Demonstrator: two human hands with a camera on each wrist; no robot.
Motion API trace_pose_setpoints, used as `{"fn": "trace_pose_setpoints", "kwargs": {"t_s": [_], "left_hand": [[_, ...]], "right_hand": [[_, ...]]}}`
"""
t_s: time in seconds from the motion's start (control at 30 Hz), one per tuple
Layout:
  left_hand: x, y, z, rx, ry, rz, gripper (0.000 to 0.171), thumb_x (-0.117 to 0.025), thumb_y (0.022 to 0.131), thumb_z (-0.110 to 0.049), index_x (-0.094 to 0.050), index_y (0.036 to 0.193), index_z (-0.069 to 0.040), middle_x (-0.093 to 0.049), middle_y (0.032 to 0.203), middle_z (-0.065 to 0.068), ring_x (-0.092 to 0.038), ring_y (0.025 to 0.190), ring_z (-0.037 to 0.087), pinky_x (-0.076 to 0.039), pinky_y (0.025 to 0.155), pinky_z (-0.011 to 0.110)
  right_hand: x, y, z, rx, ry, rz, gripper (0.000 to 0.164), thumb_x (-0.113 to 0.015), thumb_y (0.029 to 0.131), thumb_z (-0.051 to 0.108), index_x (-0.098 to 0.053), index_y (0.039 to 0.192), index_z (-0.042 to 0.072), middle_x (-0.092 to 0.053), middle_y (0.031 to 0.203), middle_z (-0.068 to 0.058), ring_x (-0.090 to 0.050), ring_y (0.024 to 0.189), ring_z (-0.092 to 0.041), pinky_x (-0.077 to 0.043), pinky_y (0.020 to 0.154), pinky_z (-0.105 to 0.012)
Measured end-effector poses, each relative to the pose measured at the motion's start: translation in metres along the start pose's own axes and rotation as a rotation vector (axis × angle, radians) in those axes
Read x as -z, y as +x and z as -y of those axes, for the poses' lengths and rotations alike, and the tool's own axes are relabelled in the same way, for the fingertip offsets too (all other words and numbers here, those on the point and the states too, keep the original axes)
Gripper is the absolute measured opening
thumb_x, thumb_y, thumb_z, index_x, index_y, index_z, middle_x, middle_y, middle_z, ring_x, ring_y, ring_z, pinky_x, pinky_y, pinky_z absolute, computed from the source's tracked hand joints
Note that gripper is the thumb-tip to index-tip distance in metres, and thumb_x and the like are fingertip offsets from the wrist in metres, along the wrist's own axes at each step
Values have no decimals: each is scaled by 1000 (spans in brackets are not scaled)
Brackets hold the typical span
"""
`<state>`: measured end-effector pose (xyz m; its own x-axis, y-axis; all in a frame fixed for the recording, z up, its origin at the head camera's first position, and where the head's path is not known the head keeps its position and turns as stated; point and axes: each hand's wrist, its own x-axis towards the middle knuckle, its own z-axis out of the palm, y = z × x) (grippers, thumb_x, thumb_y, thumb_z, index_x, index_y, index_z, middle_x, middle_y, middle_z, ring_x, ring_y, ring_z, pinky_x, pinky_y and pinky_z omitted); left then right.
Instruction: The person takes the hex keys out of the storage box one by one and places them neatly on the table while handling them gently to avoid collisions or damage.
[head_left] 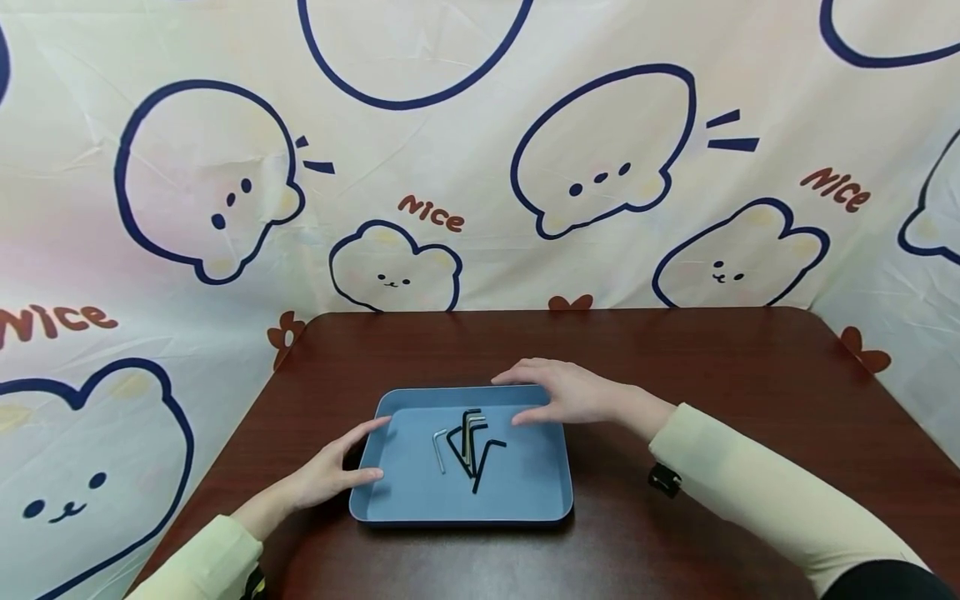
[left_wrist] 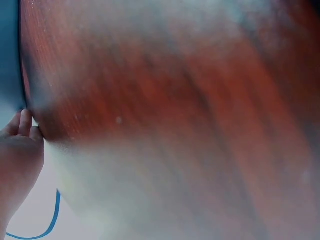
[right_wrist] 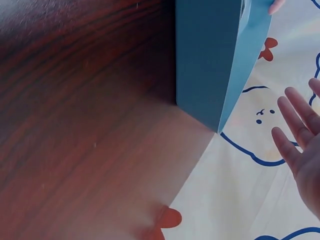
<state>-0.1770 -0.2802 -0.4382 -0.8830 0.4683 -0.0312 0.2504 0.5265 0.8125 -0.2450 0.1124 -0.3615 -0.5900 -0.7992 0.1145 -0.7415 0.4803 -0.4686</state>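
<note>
A shallow blue tray [head_left: 525, 492] lies on the table. Inside it are several L-shaped hex keys: black ones bunched near the middle, such as the black hex key [head_left: 489, 461], and a small silver hex key [head_left: 438, 450] to their left. My left hand [head_left: 322, 475] is at the tray's left edge, thumb and index finger reaching over the rim, apart from each other. In the left wrist view its other fingers [left_wrist: 25, 122] meet the tray's side. My right hand [head_left: 573, 393] is spread above the far right corner, holding nothing; the right wrist view shows its fingers apart.
The dark brown wooden table [head_left: 720, 392] extends around the tray. A patterned cloth [head_left: 480, 167] with cartoon bears hangs behind the table and along both sides.
</note>
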Motion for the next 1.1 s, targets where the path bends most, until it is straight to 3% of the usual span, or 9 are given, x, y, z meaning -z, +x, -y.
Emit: {"fn": "trace_pose_setpoints", "kwargs": {"t_s": [0.23,0.5,0.97,1.1], "left_hand": [[2,0,1,-17,6,-8,72,-71,90,-20,-33,150,-7,-28,152,22,-23,138,46,-20,104,67],[1,-2,0,-1,7,1,73,-70,90,-21,-32,150,-5,-27,152,24,-22,138,48,-20,104,68],[0,0,0,9,16,-5,72,-71,90,-22,-33,150,-9,-28,152,24,-23,138,47,-20,104,68],[0,1,0,8,9,-4,72,-71,90,-21,-33,150,-8,-28,152,23,-23,138,47,-19,104,68]], "right_hand": [[-12,7,-2,46,93,-14,56,-73,87,36,-57,137,15,-57,131,1,-51,119,-14,-44,98,-38],[-23,9,-2,40,101,2,53,-74,87,33,-58,135,17,-57,129,5,-51,117,-10,-44,98,-36],[-31,11,-7,134,139,25,49,-76,86,31,-64,127,8,-63,121,-6,-58,107,-22,-49,90,-40],[-35,11,-8,117,118,47,46,-77,85,29,-67,124,9,-64,119,-1,-59,105,-19,-49,89,-36]]}}
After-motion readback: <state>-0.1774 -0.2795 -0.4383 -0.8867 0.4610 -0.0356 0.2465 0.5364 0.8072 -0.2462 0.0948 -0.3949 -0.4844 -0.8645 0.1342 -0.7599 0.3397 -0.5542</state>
